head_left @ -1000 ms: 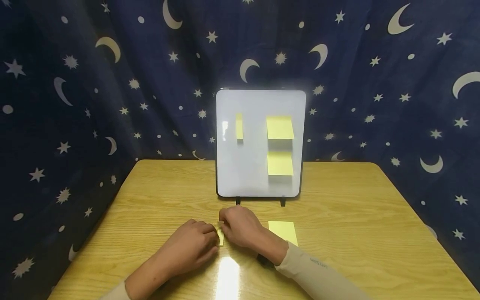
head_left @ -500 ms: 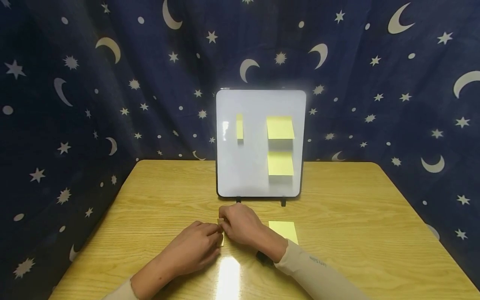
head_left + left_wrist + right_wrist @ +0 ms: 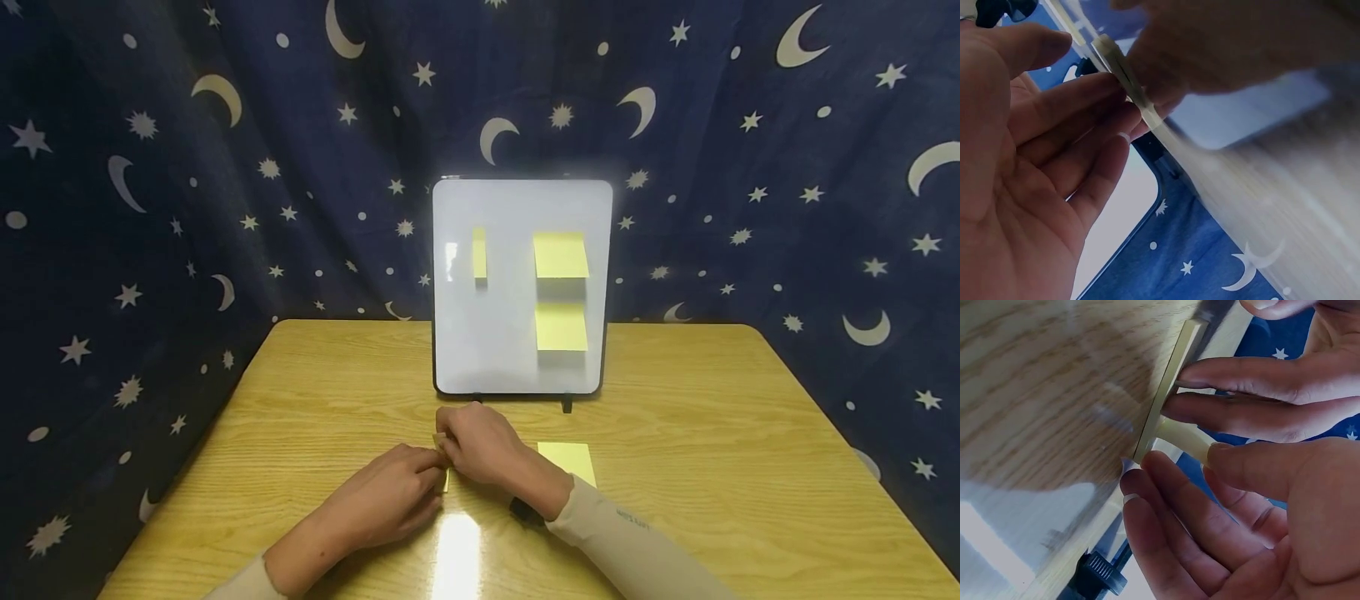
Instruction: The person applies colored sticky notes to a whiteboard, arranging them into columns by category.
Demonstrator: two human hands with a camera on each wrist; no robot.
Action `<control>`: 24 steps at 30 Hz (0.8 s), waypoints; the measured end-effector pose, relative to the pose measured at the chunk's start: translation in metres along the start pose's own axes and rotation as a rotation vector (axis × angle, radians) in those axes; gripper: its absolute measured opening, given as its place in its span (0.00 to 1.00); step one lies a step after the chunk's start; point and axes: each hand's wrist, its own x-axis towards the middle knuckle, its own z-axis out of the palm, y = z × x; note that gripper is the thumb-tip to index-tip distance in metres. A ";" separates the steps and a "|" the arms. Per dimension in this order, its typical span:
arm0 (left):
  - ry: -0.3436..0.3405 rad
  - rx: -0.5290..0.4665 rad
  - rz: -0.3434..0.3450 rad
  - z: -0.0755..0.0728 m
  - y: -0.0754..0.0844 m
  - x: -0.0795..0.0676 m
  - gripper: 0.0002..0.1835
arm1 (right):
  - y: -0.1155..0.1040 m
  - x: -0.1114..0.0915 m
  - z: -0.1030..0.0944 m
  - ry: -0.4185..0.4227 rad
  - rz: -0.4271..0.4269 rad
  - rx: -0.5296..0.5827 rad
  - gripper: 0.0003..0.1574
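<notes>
A narrow pad of yellow sticky notes (image 3: 1169, 387) lies on the table between the hands. Its top sticky note (image 3: 1188, 439) bends up off the pad, and the right hand (image 3: 483, 446) pinches it between thumb and fingers. The left hand (image 3: 393, 492) keeps its fingertips against the pad's side; in the left wrist view its fingers (image 3: 1079, 106) reach out nearly straight, thumb apart. From the head view the hands hide most of the pad. A square yellow sticky note pad (image 3: 567, 462) lies right of it, partly behind the right forearm.
A whiteboard (image 3: 502, 358) stands on small black feet behind the hands. It bears a narrow note (image 3: 479, 254) at left and two square notes (image 3: 561, 256) at right. A black object (image 3: 527, 511) shows under the right forearm. A star-patterned curtain (image 3: 225, 167) hangs behind the table.
The left hand has shifted slightly right, closer to the right hand, covering more of the narrow pad. The right hand has moved up a little, with the note's end rising beside its fingertips.
</notes>
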 end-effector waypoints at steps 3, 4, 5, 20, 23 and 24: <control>-0.018 -0.017 -0.013 0.000 0.000 -0.001 0.10 | 0.000 0.000 0.000 0.000 -0.003 0.013 0.17; -0.023 -0.017 -0.017 0.001 0.000 -0.001 0.10 | 0.000 0.000 0.000 0.002 -0.004 0.018 0.17; -0.026 -0.018 -0.020 0.001 0.000 -0.002 0.10 | -0.001 0.001 0.000 0.003 -0.006 0.020 0.18; -0.072 -0.078 -0.046 0.000 -0.001 0.001 0.10 | 0.002 0.003 -0.004 0.000 -0.056 0.017 0.17; -0.060 -0.079 -0.038 0.001 -0.001 0.001 0.10 | 0.003 0.003 -0.004 0.014 -0.062 0.011 0.17; -0.057 -0.077 -0.034 0.001 0.000 0.000 0.10 | 0.003 0.004 -0.005 0.018 -0.062 0.008 0.17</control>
